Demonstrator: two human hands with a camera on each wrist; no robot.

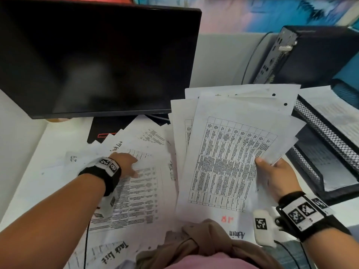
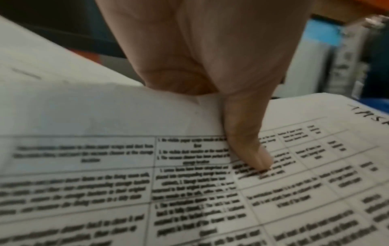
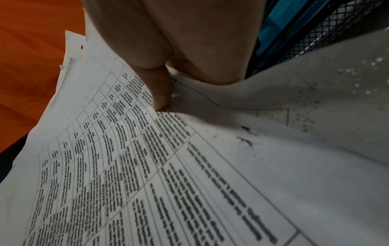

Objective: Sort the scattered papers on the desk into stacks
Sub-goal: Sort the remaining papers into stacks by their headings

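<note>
Printed sheets with tables lie scattered and overlapping across the white desk. My left hand reaches into them and pinches one sheet at its edge. Its thumb lies on top and the fingers are hidden beneath. My right hand holds a fanned bundle of papers lifted above the desk, right of centre. Here the thumb presses on the top table sheet, and the fingers are hidden behind the bundle.
A dark monitor stands at the back left, its base partly under papers. A black mesh paper tray with sheets in it sits at the right. Behind the tray stands a black computer case. Sheets headed "Task list" lie near my body.
</note>
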